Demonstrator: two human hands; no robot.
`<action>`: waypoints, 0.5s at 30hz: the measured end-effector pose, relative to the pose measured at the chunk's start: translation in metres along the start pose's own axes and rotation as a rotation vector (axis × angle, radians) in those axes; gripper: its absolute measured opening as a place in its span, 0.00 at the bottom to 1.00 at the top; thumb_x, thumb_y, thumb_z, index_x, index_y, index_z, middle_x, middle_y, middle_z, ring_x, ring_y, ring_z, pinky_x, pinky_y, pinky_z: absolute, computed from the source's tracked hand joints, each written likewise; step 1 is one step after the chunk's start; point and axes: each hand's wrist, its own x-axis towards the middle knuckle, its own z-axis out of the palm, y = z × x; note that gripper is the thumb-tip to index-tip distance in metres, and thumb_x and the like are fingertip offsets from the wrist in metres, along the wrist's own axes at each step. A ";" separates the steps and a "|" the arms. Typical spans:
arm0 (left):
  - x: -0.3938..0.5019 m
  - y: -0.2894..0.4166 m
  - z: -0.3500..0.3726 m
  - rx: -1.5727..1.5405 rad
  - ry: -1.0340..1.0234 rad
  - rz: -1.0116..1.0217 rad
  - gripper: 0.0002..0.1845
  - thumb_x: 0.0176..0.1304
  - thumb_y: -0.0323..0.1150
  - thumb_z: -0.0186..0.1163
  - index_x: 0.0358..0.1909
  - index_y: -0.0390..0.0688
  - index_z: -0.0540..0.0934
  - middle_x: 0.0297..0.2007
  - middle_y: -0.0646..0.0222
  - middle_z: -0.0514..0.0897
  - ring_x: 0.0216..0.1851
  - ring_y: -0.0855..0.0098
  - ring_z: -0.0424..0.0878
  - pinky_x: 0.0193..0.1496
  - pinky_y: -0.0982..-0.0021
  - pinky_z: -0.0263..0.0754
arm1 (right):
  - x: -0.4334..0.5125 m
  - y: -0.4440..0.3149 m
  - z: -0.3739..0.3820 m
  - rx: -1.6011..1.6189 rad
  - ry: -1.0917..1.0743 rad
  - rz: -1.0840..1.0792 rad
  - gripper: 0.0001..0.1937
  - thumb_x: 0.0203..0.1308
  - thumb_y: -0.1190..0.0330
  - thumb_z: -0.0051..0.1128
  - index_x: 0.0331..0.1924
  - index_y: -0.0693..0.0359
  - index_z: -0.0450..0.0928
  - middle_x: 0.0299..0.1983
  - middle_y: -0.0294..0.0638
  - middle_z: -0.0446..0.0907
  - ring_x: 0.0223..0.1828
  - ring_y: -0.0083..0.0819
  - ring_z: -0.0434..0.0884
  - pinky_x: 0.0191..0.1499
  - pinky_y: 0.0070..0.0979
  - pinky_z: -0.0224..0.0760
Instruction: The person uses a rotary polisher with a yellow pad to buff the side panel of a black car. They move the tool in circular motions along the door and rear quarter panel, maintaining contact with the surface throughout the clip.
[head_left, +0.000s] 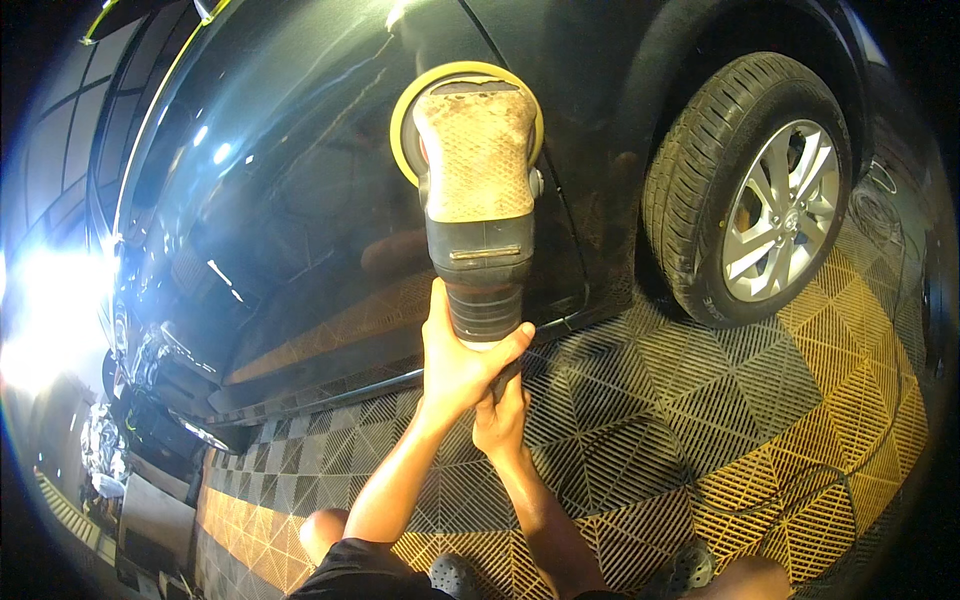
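Observation:
A worn electric polisher (480, 180) with a yellow-rimmed pad (406, 112) lies with that pad against, or very close to, the dark door panel of a car (315, 202). My left hand (461, 360) wraps around the polisher's body just below its black ribbed collar, thumb and fingers on either side. Lower down, my right hand (501, 420) grips the rear of the handle, partly hidden behind my left hand. Whether the pad is spinning cannot be told from this picture.
A car wheel with a silver alloy rim (784, 217) stands at the right. Slatted floor tiles (720, 375) in grey and yellow lie below, crossed by a dark cable (851, 510). Bright lamps glare at the left, above a panel or box (157, 514). My shoes are at the bottom.

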 end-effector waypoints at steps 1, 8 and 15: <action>0.001 0.001 -0.001 0.000 -0.001 -0.004 0.38 0.53 0.37 0.85 0.61 0.39 0.74 0.48 0.61 0.89 0.47 0.68 0.89 0.57 0.61 0.84 | 0.001 -0.001 0.001 0.002 0.004 -0.004 0.50 0.79 0.32 0.44 0.77 0.78 0.59 0.50 0.60 0.89 0.45 0.49 0.94 0.42 0.36 0.86; 0.019 0.014 -0.009 0.005 0.030 0.010 0.39 0.52 0.38 0.86 0.62 0.40 0.74 0.46 0.63 0.88 0.46 0.68 0.87 0.56 0.61 0.83 | 0.020 -0.015 0.006 0.006 -0.020 0.045 0.44 0.78 0.36 0.53 0.71 0.75 0.67 0.40 0.58 0.89 0.40 0.58 0.90 0.39 0.46 0.83; 0.032 0.030 -0.021 0.027 0.023 0.022 0.40 0.52 0.39 0.87 0.63 0.40 0.75 0.47 0.64 0.87 0.47 0.68 0.87 0.56 0.61 0.83 | 0.039 -0.039 0.016 0.034 -0.017 -0.014 0.39 0.79 0.38 0.53 0.65 0.74 0.69 0.31 0.50 0.85 0.30 0.48 0.87 0.31 0.40 0.79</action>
